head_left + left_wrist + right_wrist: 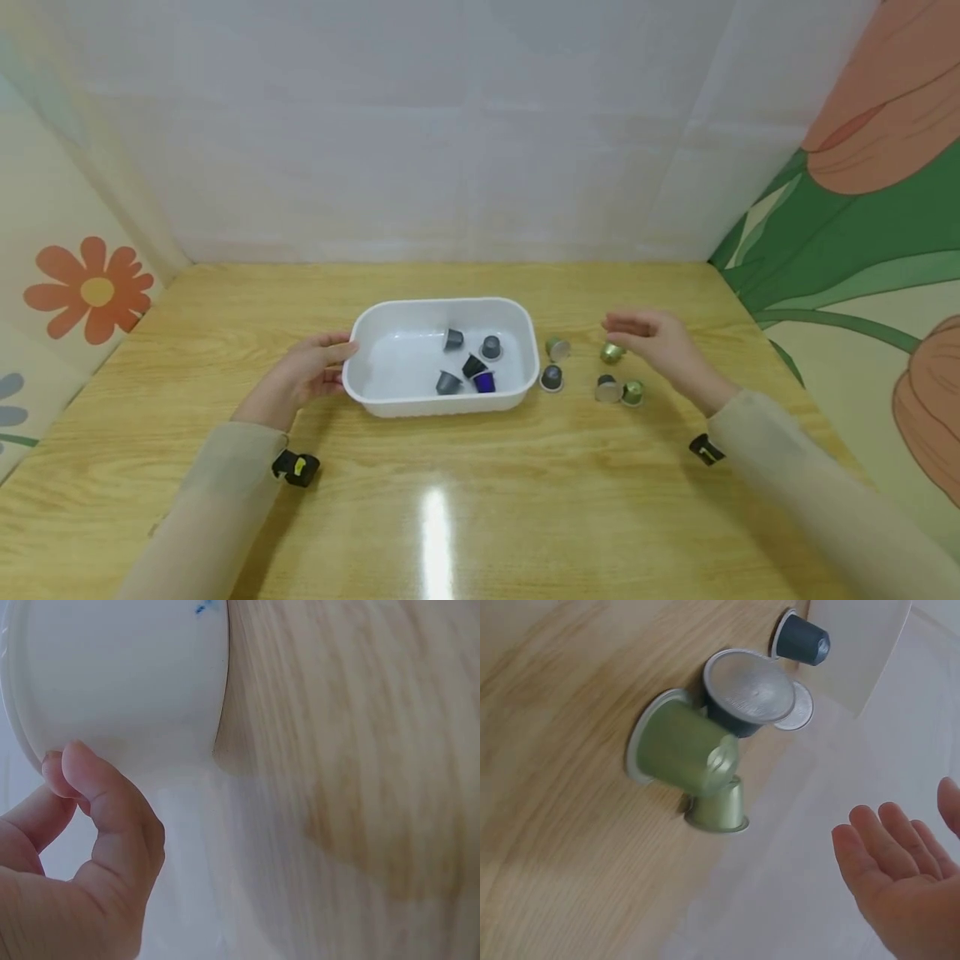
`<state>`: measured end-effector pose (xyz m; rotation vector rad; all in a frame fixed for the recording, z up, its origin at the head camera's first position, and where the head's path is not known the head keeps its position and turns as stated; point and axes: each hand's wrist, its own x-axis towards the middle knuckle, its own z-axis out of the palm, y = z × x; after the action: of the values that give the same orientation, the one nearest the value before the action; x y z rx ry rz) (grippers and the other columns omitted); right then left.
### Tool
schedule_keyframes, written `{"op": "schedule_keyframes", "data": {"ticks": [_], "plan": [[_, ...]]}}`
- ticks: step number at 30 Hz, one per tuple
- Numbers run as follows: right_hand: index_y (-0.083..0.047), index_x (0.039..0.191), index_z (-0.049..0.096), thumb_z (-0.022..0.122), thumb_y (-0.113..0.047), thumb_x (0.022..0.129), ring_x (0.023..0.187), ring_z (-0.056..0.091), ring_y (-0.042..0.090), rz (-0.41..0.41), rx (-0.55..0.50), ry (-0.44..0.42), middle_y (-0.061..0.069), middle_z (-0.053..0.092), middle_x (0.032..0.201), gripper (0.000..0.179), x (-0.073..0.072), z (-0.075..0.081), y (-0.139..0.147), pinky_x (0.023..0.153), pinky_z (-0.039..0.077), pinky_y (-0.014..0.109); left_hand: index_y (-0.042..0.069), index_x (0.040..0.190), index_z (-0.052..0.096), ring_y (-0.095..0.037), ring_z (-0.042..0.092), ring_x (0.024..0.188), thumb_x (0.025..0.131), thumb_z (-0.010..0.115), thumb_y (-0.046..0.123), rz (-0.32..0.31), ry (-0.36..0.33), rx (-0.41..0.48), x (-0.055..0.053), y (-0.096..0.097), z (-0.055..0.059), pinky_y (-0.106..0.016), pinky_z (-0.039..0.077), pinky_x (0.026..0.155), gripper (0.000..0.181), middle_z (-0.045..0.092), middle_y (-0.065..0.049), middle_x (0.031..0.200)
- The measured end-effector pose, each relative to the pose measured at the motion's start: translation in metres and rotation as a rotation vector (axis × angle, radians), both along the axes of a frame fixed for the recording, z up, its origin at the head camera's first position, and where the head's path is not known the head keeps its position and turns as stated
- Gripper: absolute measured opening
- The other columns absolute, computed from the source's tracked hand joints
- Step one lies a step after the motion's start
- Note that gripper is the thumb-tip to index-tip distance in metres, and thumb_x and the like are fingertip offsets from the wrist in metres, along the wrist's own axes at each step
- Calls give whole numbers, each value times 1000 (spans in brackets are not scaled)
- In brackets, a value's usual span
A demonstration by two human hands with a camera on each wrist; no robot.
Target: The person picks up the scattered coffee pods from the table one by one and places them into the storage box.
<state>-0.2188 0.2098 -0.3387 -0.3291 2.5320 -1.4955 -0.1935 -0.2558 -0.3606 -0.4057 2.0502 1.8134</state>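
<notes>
A white plastic tub (442, 406) stands on the table with several coffee capsules inside, among them a purple capsule (484, 382) and a black capsule (474, 366). My left hand (306, 372) grips its left end, thumb at the rim; the left wrist view shows fingers against the tub's outer wall (127, 682). Right of the tub, my right hand (660, 340) hovers with fingers extended, holding nothing, over a green capsule (612, 354). Close by lie another green capsule (633, 392), a dark capsule with its silver lid showing (608, 390), and a pale green capsule (557, 348) on its side.
A dark grey capsule (552, 377) stands right beside the tub's right end. The wooden table (360, 517) ends at a white curtain (450, 167) behind. Panels with painted flowers flank both sides.
</notes>
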Motion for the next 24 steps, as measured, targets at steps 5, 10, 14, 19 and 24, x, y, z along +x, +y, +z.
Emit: {"op": "schedule_keyframes", "data": {"ticks": [5, 10, 14, 19, 24], "plan": [[4, 146, 46, 59, -17, 103, 132, 51, 38, -17, 27, -2, 23, 52, 144, 49, 5, -2, 11, 112, 40, 51, 0, 153, 27, -9, 59, 70, 106, 52, 22, -3, 2, -1, 0, -1, -1, -22, 55, 63, 57, 59, 5, 86], [3, 145, 48, 60, -18, 103, 132, 51, 39, -25, 48, 1, 24, 53, 144, 49, 9, -4, 17, 112, 39, 54, 0, 152, 27, -8, 59, 69, 106, 52, 22, -1, 5, -4, 0, -1, -2, -21, 55, 62, 57, 59, 6, 85], [4, 144, 49, 61, -17, 102, 129, 53, 39, -31, 59, 16, 24, 55, 142, 48, 12, -8, 19, 110, 42, 52, -2, 153, 26, -9, 60, 68, 106, 52, 21, 1, 11, -2, 0, 0, -2, -22, 55, 61, 58, 60, 6, 83], [4, 145, 47, 61, -16, 102, 131, 52, 40, -30, 69, 15, 23, 53, 144, 50, 17, -15, 26, 111, 40, 52, -2, 153, 25, -9, 60, 68, 106, 52, 21, 2, 10, -7, -1, 0, -3, -22, 56, 61, 59, 60, 6, 82], [5, 146, 45, 61, -17, 102, 134, 49, 42, -24, 80, 31, 24, 49, 147, 53, 20, -22, 30, 112, 39, 54, -2, 154, 25, -10, 60, 70, 106, 52, 21, 1, 8, -8, 0, 0, -2, -23, 56, 62, 60, 60, 5, 85]]}}
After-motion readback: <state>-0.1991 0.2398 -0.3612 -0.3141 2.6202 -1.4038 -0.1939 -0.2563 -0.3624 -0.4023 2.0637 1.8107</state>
